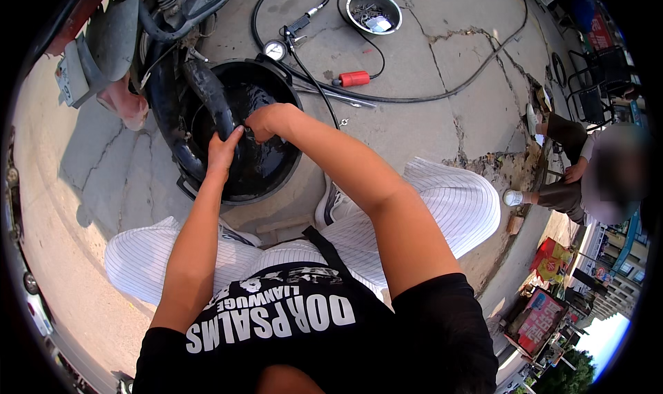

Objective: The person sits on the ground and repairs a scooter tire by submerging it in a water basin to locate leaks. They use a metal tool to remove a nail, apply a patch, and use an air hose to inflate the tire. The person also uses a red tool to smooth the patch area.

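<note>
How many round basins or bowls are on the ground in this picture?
2. A large black basin of dark water sits before the person; both hands, left hand and right hand, hold a black inner tube over it. A small metal bowl stands farther away, near the top. Others may be hidden.

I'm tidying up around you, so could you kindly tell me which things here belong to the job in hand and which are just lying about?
In use:
- black inner tube, held by left hand and right hand
- black basin of water the tube dips into

Lying about:
- pressure gauge with black air hose
- red-handled tool
- metal bowl of small parts
</note>
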A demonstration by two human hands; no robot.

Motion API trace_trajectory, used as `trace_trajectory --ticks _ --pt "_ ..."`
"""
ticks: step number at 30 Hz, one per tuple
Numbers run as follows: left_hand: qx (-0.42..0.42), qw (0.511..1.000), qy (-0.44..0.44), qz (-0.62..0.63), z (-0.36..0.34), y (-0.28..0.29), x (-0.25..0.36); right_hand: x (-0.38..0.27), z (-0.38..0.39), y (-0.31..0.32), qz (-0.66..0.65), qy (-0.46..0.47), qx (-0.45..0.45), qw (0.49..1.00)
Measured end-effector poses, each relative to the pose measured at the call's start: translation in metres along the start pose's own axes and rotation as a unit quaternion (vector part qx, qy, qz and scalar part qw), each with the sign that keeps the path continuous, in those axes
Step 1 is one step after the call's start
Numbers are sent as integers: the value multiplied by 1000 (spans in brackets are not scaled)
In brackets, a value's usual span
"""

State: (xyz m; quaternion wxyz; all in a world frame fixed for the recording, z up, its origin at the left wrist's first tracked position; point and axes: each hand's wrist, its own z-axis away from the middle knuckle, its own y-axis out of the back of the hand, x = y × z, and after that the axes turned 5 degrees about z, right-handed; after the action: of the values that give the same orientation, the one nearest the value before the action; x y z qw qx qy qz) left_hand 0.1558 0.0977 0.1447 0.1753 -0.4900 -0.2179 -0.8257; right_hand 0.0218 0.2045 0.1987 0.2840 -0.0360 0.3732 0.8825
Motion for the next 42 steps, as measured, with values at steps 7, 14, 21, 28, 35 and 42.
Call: trace_trajectory --ticks 7,14,21,28,35,42 --pt "4 1000 -19 -2 2 -8 0 125 71 23 49 65 104 991" --pt "10 999 -26 -19 -4 -16 -12 339 88 -92 -173 -186 253 933" --pt "32 996 -11 -77 -6 -20 -14 419 36 -91 -710 -288 491 414" --pt "72 990 -21 -116 -14 -29 -23 438 12 -52 -706 -254 515 415" --pt "76 987 -22 -142 -15 -33 -20 426 50 -103 -706 -293 532 363" --pt "80 985 -32 -152 -17 -46 -18 385 117 -189 -695 -290 524 397"
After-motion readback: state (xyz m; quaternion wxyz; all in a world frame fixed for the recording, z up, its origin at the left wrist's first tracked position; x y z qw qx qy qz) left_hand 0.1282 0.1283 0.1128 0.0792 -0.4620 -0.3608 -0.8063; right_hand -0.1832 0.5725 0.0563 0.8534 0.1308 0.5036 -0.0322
